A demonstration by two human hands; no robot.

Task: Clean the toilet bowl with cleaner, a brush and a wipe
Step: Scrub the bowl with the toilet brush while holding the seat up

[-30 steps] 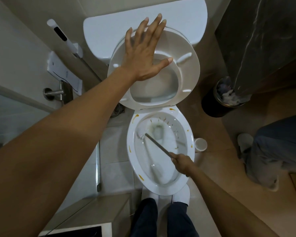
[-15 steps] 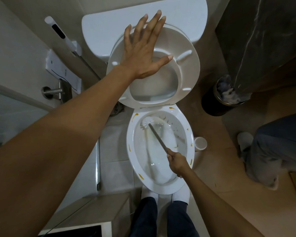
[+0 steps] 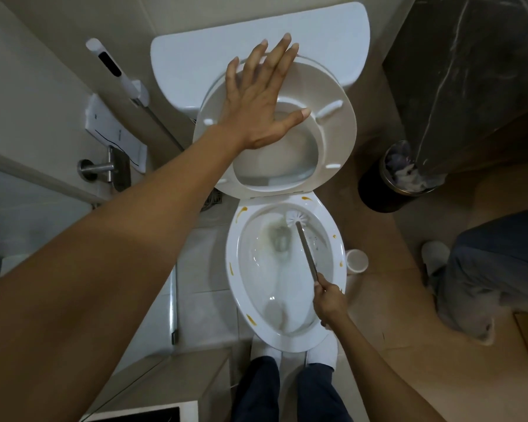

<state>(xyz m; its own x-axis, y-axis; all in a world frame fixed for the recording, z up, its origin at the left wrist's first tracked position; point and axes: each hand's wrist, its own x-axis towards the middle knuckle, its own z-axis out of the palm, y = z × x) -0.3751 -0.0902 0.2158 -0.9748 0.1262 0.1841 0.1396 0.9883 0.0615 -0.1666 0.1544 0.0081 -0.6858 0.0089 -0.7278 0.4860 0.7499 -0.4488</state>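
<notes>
A white toilet bowl (image 3: pixel 235 278) stands open below me, with yellow-brown smears on its rim and inner wall. Its raised seat and lid (image 3: pixel 336 138) lean back against the cistern (image 3: pixel 195 53). My left hand (image 3: pixel 256 99) presses flat on the raised seat, fingers straight and spread. My right hand (image 3: pixel 328 303) grips the grey handle of a toilet brush (image 3: pixel 305 248) at the bowl's right edge. The white brush head (image 3: pixel 296 218) touches the bowl's back wall, just right of the drain.
A white brush holder cup (image 3: pixel 356 261) sits on the floor right of the bowl. A dark waste bin (image 3: pixel 378 184) with paper stands further back right. Another person's legs (image 3: pixel 485 269) are at the right. A bidet sprayer (image 3: pixel 113 65) hangs on the left wall.
The brush head has swept from the bowl's left inner wall up and across to the back right. My right hand shifted slightly right. My left hand stays on the seat.
</notes>
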